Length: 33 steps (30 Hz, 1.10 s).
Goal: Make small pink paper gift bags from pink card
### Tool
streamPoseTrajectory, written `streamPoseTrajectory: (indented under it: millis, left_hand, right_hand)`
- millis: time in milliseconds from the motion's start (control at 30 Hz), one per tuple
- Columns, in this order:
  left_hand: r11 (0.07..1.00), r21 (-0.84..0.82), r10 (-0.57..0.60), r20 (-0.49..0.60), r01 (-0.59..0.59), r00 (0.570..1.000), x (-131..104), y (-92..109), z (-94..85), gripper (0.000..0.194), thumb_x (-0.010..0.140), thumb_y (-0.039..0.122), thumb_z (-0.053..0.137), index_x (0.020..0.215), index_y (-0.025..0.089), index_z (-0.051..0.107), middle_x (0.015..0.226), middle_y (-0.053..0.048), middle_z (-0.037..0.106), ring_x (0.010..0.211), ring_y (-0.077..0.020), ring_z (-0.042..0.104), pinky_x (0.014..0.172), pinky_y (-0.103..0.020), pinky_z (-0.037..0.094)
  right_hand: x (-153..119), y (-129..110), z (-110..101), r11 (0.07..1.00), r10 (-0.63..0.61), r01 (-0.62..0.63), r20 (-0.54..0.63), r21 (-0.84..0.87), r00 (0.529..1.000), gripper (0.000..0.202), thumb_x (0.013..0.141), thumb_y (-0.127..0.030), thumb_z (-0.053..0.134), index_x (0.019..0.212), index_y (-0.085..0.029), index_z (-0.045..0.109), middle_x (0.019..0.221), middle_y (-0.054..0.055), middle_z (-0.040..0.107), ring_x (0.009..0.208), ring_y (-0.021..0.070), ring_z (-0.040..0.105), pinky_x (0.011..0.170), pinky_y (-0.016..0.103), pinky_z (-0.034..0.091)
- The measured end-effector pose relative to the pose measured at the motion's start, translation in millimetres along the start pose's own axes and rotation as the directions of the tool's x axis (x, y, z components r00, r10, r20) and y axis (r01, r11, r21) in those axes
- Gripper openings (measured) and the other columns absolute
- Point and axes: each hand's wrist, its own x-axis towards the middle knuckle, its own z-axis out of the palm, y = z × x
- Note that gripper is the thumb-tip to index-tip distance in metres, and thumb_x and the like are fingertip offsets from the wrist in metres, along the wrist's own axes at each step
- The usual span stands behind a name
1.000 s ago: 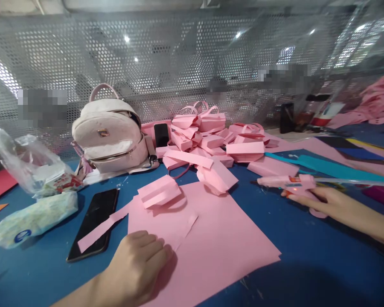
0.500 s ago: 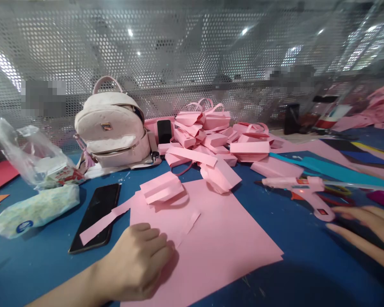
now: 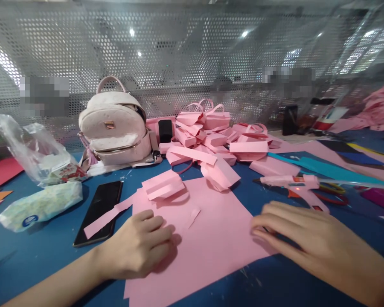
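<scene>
My left hand [image 3: 144, 245] rests on the pink paper sheets [image 3: 217, 247], its fingers curled closed; whatever they hold, if anything, is hidden. Over the right edge of the sheets hovers my right hand [image 3: 301, 238], fingers loosely bent, thumb a little apart, with nothing visible in it. A small pink paper scrap [image 3: 194, 216] shows on the sheet between both hands. Behind it lies a folded pink paper piece [image 3: 163, 185]. The pink glue gun [image 3: 294, 183] lies on its side just beyond my right hand. A pink paper strip [image 3: 102, 221] crosses a black phone [image 3: 97, 204].
Folded pink paper pieces [image 3: 208, 136] are heaped at the back, beside a white backpack [image 3: 113, 123]. A tissue pack [image 3: 41, 204] and a plastic bag [image 3: 35, 145] lie left on the blue table [image 3: 51, 264]. Red-handled scissors [image 3: 334, 198] lie behind the glue gun.
My right hand has moved left from beside the glue gun's handle to the right edge of the pink sheets. My left hand stays closed in nearly the same place.
</scene>
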Motion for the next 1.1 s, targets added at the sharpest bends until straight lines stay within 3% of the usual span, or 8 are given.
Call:
streamPoseTrajectory:
  millis: [100,167,267,400,633,867,1100]
  left_hand:
    - [1.0,0.007,0.006,0.002,-0.006,1.0,1,-2,-1.0,0.027,0.092,0.01,0.063,0.069,0.018,0.051,0.07,0.002,0.057,0.059,-0.0132,0.04,0.056,-0.034,0.022]
    - [1.0,0.007,0.013,0.015,-0.013,1.0,0,-3,-0.6,0.024,0.093,0.01,0.062,0.072,0.018,0.053,0.072,0.002,0.058,0.06,-0.0134,0.04,0.057,-0.035,0.023]
    - [0.999,0.021,0.028,0.009,-0.028,1.0,0,-5,-0.3,0.018,0.094,0.012,0.062,0.078,0.018,0.058,0.073,0.002,0.058,0.062,-0.0137,0.042,0.059,-0.034,0.024]
    - [0.999,0.031,0.03,-0.052,-0.029,0.998,5,-6,-2.8,0.025,0.094,0.009,0.061,0.071,0.018,0.056,0.068,0.002,0.06,0.059,-0.0136,0.041,0.057,-0.034,0.023]
    - [0.999,0.026,-0.028,-0.14,0.032,0.99,6,-6,-2.4,0.021,0.092,0.01,0.065,0.073,0.017,0.059,0.067,0.002,0.064,0.057,-0.0137,0.043,0.055,-0.033,0.025]
    - [0.999,-0.017,-0.049,-0.129,0.047,0.99,2,-12,3.8,0.011,0.091,0.008,0.064,0.084,0.016,0.067,0.073,0.0,0.069,0.059,-0.0148,0.048,0.056,-0.033,0.028]
    - [0.993,-0.068,-0.097,-0.047,0.094,0.994,-11,-12,13.1,0.009,0.092,0.009,0.065,0.097,0.015,0.07,0.083,-0.001,0.072,0.069,-0.0173,0.048,0.061,-0.035,0.028]
  right_hand:
    - [33,-11,15,0.976,-0.184,0.191,0.071,-0.107,0.98,0.029,0.105,-0.022,0.041,0.091,-0.021,0.066,0.076,0.003,0.063,0.069,0.0193,0.057,0.062,0.032,0.037]
    - [47,-12,28,0.949,-0.273,0.278,0.056,-0.147,0.96,0.03,0.105,-0.017,0.04,0.088,-0.019,0.065,0.076,0.003,0.061,0.068,0.0186,0.053,0.062,0.032,0.034]
    - [61,-13,43,0.937,-0.337,0.34,0.05,-0.083,0.94,0.032,0.105,-0.019,0.04,0.084,-0.018,0.064,0.074,0.002,0.058,0.067,0.0171,0.049,0.061,0.031,0.032]
    - [74,-17,56,0.942,-0.322,0.315,0.044,0.119,0.946,0.033,0.108,-0.024,0.037,0.089,-0.018,0.065,0.076,0.002,0.058,0.067,0.0156,0.048,0.061,0.028,0.034]
    - [65,-9,72,0.917,-0.289,0.315,-0.135,0.246,0.948,0.027,0.105,-0.023,0.045,0.09,-0.017,0.067,0.071,0.001,0.057,0.064,0.0148,0.047,0.06,0.028,0.035]
    - [57,-5,76,0.878,-0.247,0.296,-0.172,0.376,0.953,0.024,0.105,-0.023,0.048,0.089,-0.018,0.066,0.067,-0.001,0.056,0.062,0.0136,0.047,0.06,0.028,0.036]
    - [60,-4,74,0.845,-0.185,0.248,-0.176,0.474,0.967,0.025,0.105,-0.027,0.049,0.087,-0.018,0.065,0.066,-0.002,0.054,0.06,0.0119,0.045,0.058,0.025,0.035]
